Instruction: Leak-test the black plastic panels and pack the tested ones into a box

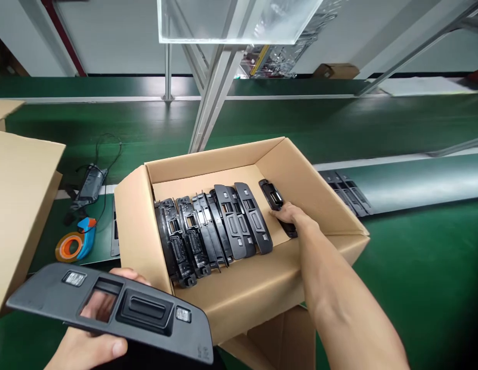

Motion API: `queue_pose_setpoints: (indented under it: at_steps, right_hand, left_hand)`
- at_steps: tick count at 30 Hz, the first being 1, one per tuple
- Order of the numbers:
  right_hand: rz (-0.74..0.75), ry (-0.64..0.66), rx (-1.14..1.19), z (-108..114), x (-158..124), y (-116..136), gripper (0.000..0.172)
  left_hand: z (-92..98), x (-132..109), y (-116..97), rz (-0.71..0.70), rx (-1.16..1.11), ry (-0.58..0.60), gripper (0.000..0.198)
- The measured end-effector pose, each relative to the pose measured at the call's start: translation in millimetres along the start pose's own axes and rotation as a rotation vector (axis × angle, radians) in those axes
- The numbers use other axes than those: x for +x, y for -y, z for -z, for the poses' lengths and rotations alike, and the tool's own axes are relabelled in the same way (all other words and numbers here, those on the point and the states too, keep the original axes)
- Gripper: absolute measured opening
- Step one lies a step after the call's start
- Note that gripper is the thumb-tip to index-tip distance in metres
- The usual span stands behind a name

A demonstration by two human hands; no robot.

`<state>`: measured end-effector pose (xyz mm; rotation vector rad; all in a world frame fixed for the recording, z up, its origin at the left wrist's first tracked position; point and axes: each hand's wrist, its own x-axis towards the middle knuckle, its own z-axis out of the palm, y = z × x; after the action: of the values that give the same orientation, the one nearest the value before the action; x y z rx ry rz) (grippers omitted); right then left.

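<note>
The left hand (83, 343) is closed on a dark grey trim panel (125, 303), thumb along its near edge and fingers at the far edge and behind the cutout. That two-edged pinch probably keeps the long piece steady while its finished face stays untouched in the middle.

The right hand (291, 213) appears curled around the middle of a black trim panel (270, 192) inside a cardboard carton (258, 280); most of its fingers are hidden, so how firm the grip is cannot be told. Holding near mid-length likely lets the piece balance.

Just left of the right hand stands a row of panels (239, 221), packed close side by side. The nearer ones show smooth faces, the farther ones ribbed backs; the packing seems meant to save room.

Between that row and the right hand lies a strip of bare cardboard, the main room for sideways movement. The carton's right wall rises just beyond this hand, and its near wall passes under the forearm. Beyond that right wall, more panels (349, 192) lie on a green surface. Past the left hand's fingers sits a tape dispenser (85, 239), and an open-topped carton's flap (19, 190) borders that side.
</note>
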<state>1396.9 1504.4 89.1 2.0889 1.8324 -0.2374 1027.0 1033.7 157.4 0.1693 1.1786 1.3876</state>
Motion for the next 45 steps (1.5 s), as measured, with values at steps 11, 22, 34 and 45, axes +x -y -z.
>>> queue_pose_setpoints:
  at_steps: [11,22,34,45]
  right_hand:
    - [0.094,-0.109,0.009,32,-32,20,0.062]
    - [1.138,-0.409,0.413,81,-267,79,0.044]
    - [1.276,-0.193,0.464,82,-348,97,0.043]
    - [1.308,-0.177,0.504,72,-363,97,0.061]
  left_hand:
    - [-2.6,4,13,-0.034,-0.022,0.1,0.079]
    - [-19.3,30,-2,-0.193,-0.077,0.61,0.077]
    - [-11.1,21,-24,-0.291,-0.056,0.746,0.072]
    - [-1.9,1,-38,-0.268,-0.03,0.69,0.055]
